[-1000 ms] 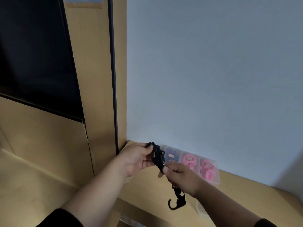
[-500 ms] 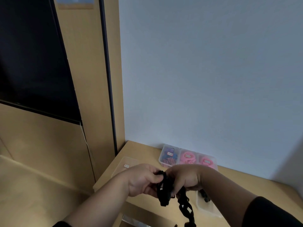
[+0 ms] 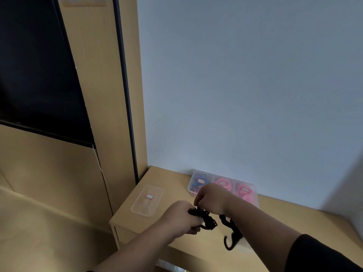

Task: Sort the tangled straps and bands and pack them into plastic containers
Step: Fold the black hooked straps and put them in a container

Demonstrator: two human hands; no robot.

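Head view: both hands grip a black strap (image 3: 208,219) above the desk (image 3: 172,181); left hand (image 3: 179,218) fingers curl round one end, right hand (image 3: 211,200) pinches it, hooked end dangling. Containers (image 3: 223,186) sit by the wall.

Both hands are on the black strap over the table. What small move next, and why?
Probably draw in the dangling hook end and fold it into the bundle. The left hand and right hand both grip the black strap, bunched between them, but its tail hangs loose below the right wrist. It looks too loose to pack yet.
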